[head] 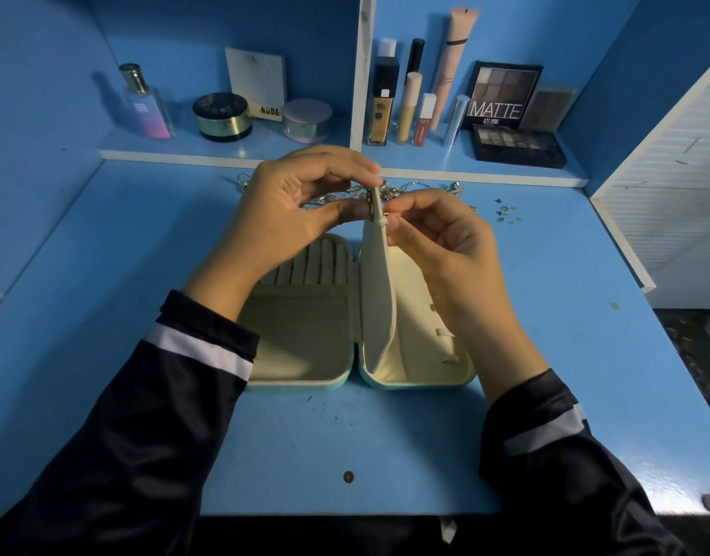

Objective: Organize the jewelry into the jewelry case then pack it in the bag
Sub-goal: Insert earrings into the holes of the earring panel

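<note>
case (301, 335) open on desk (145, 242) | flap (379, 282) upright at case middle | left hand (289, 210), right hand (445, 242): fingers pinch flap top | jewelry (409, 189) just behind case

The jewelry case (301, 335) lies open on the blue desk (546, 355), cream inside and light blue outside. Its middle flap (379, 294) stands up. Shiny jewelry (405, 192) lies heaped behind it.

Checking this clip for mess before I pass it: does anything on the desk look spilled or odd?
Yes. Small pieces lie scattered on the right side of the desk, apart from the tangled jewelry heap behind the case. A lone brown round thing sits near the desk's front edge. Nothing looks broken.
</note>
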`<state>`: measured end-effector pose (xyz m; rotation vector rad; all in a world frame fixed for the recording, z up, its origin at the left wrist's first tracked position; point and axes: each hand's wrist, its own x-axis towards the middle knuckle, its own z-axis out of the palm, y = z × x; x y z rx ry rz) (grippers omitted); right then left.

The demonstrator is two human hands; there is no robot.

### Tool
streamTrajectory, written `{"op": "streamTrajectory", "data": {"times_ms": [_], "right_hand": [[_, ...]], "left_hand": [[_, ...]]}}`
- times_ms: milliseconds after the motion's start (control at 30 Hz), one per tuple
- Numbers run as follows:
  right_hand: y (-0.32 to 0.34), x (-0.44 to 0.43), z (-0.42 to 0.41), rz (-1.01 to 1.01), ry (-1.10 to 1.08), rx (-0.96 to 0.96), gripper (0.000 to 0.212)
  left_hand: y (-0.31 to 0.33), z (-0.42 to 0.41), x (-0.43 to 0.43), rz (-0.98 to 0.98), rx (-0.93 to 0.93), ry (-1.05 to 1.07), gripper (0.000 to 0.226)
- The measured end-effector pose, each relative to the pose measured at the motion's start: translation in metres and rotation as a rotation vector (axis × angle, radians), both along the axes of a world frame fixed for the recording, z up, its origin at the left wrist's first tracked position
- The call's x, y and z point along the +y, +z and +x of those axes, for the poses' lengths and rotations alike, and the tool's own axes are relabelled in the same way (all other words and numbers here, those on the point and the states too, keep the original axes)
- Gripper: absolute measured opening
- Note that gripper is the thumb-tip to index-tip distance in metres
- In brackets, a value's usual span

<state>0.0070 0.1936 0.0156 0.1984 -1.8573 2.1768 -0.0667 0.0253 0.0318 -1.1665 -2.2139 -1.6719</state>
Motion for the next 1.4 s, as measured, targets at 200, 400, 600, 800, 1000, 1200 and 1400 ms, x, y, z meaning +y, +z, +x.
{"op": "streamTrajectory", "data": {"times_ms": [200, 400, 600, 800, 1000, 1200, 1400], "right_hand": [[0.0007, -0.0011, -0.0002, 0.045, -0.008, 0.017, 0.008], [0.0002, -0.0004, -0.0015, 0.064, -0.013, 0.019, 0.007], [-0.0014, -0.0003, -0.0039, 0.075, 0.020, 0.009, 0.007], [-0.0013, 0.0000, -0.0059, 0.086, 0.070, 0.014, 0.011], [0.0000, 0.0034, -0.0048, 0.058, 0.085, 0.004, 0.008], [-0.0002, 0.0017, -0.0052, 0.114, 0.067, 0.027, 0.013], [-0.0030, -0.0025, -0.0051, 0.236, 0.019, 0.121, 0.015]], "left_hand": [[-0.0004, -0.0003, 0.0000, 0.000, -0.005, 0.004, 0.032], [-0.0015, -0.0011, -0.0001, 0.013, -0.013, -0.007, 0.032], [-0.0013, -0.0007, 0.0008, 0.012, -0.006, -0.008, 0.033], [-0.0005, -0.0004, 0.0002, 0.008, -0.010, -0.007, 0.033], [-0.0003, 0.0001, 0.0005, 0.014, -0.030, -0.002, 0.033], [-0.0010, -0.0004, 0.0004, 0.018, -0.019, 0.001, 0.033], [-0.0017, -0.0015, -0.0004, 0.015, 0.007, -0.006, 0.034]]}}
